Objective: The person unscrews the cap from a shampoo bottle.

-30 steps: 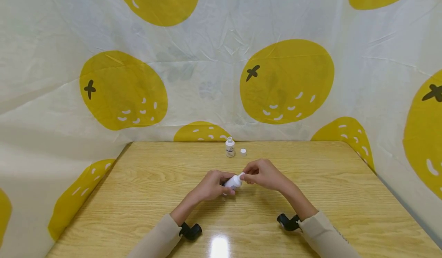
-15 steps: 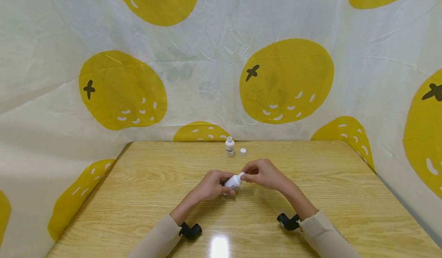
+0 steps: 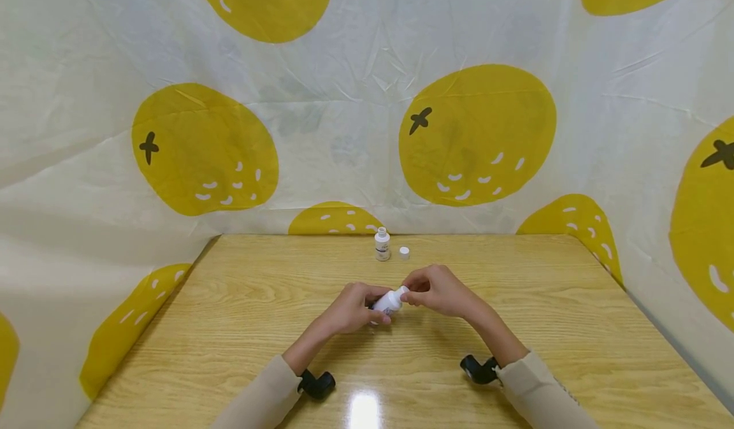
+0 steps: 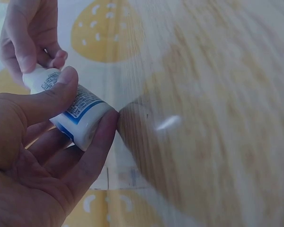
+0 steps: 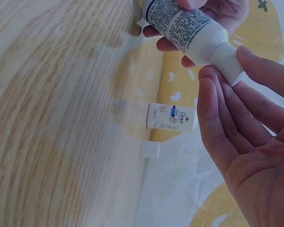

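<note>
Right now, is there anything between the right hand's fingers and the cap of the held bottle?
Nothing visible. The right hand already pinches the cap of the bottle, which the left hand holds tilted.

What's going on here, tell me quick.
A person holds a small white bottle over a wooden table. The left hand grips its body; the right hand pinches its cap. A second bottle stands open at the table's far edge, its loose cap beside it.
</note>
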Available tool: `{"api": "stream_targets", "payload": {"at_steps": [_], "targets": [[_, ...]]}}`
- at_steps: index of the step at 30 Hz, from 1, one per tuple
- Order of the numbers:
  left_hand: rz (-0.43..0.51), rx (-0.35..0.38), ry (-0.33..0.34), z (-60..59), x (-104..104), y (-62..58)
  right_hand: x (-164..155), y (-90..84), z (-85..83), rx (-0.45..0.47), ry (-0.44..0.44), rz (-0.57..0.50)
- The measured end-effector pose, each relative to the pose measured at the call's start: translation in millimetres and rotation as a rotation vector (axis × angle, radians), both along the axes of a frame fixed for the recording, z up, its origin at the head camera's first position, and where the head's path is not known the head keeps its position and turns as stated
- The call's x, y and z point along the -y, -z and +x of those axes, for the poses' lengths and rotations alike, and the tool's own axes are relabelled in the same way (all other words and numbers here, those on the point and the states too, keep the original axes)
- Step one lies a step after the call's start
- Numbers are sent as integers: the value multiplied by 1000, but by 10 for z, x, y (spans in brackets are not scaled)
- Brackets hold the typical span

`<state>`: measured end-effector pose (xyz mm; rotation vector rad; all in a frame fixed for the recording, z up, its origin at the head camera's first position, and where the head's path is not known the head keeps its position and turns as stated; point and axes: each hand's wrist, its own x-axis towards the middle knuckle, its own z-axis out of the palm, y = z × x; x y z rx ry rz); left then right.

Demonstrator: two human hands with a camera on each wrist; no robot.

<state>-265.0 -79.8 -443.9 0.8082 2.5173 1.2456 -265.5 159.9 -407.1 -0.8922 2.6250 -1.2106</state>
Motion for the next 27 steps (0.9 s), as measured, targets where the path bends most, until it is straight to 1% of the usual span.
{"api": "stream_targets", "payload": {"at_steps": [6, 11, 14, 20, 24, 27], "targets": [[-10, -19, 3, -5, 4, -2, -1, -11, -13, -12, 11, 26], [-12, -19, 9, -2, 1, -3, 7, -2, 0, 17, 33, 9], [-16, -19, 10, -2, -4, -1, 6, 4, 8, 21, 29, -5], [-32, -32, 4, 3, -6, -11, -1, -1, 2, -17, 6, 0], [-25, -22, 3, 10, -4, -17, 0, -14, -4, -42, -1, 22], [-20, -17, 2, 8, -2, -10, 0, -16, -7, -44, 0, 27]]}}
